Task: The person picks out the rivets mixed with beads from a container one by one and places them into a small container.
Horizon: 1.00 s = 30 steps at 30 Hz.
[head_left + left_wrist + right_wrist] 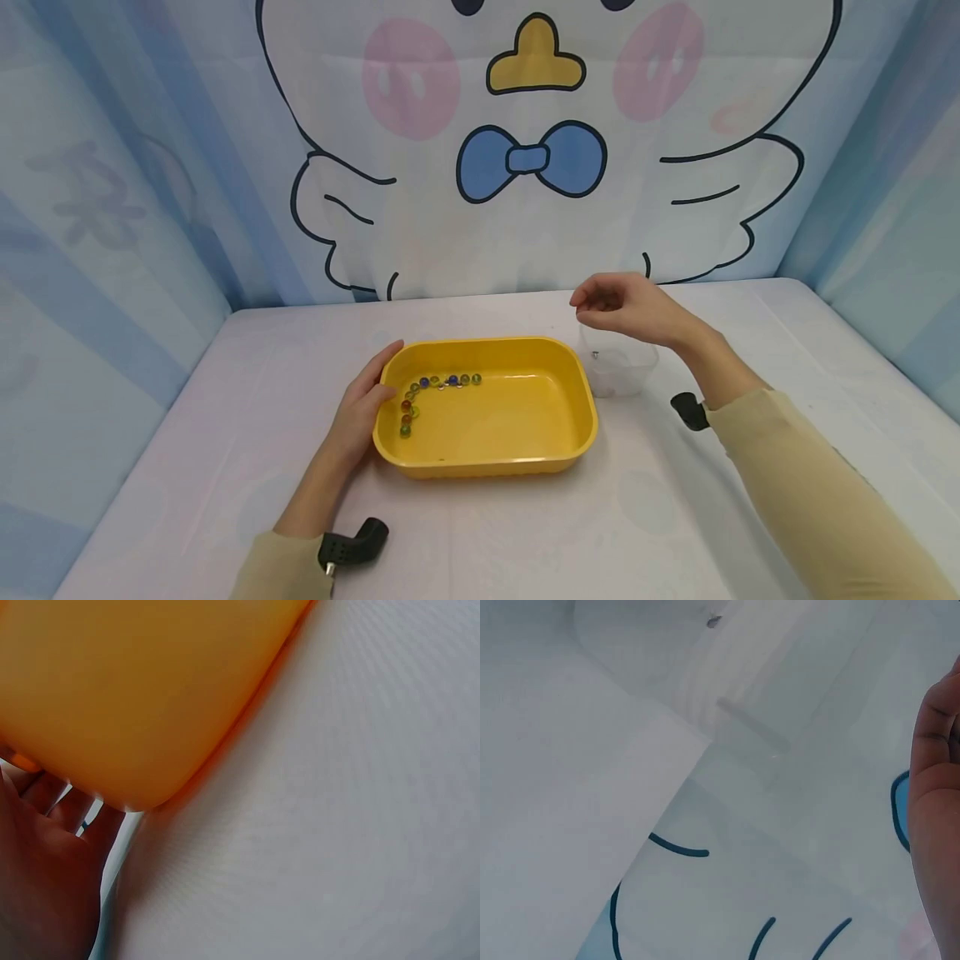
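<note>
A yellow tray (pixel 517 417) sits on the table, with a bent row of small glass marbles (pixel 406 419) along its left and far inner sides. My left hand (pixel 360 408) grips the tray's left end, thumb over the rim and fingers along the outer wall. In the left wrist view, those fingers (pixel 67 802) lie against the tray's outside. My right hand (pixel 626 307) is raised over a clear plastic container (pixel 622 375), fingers curled and thumb meeting the fingertips. They pinch a small dark reddish marble, mostly hidden. A small silvery bead (pixel 596 355) shows in the container.
The clear container stands close beside the tray's right end. A pale cloth covers the table (pixel 480 533). Behind it hangs a curtain (pixel 525 242) with a cartoon bird, and more curtains close off both sides. Each wrist wears a black camera mount (pixel 352 546).
</note>
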Available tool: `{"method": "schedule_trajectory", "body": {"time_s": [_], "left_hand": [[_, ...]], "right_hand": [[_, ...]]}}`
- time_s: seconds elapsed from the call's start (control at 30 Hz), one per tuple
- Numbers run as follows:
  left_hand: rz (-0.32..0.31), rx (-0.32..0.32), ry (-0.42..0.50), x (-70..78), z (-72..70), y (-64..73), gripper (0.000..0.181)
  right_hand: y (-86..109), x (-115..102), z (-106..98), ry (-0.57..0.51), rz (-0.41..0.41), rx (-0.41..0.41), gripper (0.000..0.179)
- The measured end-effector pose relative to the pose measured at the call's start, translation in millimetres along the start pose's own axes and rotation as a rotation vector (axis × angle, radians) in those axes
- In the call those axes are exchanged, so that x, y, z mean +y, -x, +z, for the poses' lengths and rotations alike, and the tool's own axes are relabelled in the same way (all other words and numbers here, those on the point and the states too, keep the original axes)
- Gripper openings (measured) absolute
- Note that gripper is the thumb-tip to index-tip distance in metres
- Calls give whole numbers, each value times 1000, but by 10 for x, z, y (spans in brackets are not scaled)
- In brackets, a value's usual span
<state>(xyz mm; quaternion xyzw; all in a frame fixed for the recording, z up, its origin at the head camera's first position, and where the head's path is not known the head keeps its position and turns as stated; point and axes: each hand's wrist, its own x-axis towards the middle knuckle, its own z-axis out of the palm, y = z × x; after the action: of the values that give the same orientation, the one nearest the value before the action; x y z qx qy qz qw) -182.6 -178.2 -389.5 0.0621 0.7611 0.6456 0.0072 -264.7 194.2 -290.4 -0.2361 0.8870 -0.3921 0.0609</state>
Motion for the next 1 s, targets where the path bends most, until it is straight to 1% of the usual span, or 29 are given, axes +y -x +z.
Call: {"method": "schedule_trajectory", "body": {"time_s": [0.37,0.5,0.8,1.0], "left_hand": [[2,0,2,1,1,1,63],[6,-1,2,-14,-7,-2,63],[0,5,2,-4,1,-4,64],[0,4,-6,-6,1,-6,64]], "right_hand": [[-118,-147,88,-47,-64,-20,18],[-161,-208,123,-45,-103,-27,18],[-298,-343,210,-78,-157,-60,18],[-372,-452,293,-82,-192,-73,17]]}}
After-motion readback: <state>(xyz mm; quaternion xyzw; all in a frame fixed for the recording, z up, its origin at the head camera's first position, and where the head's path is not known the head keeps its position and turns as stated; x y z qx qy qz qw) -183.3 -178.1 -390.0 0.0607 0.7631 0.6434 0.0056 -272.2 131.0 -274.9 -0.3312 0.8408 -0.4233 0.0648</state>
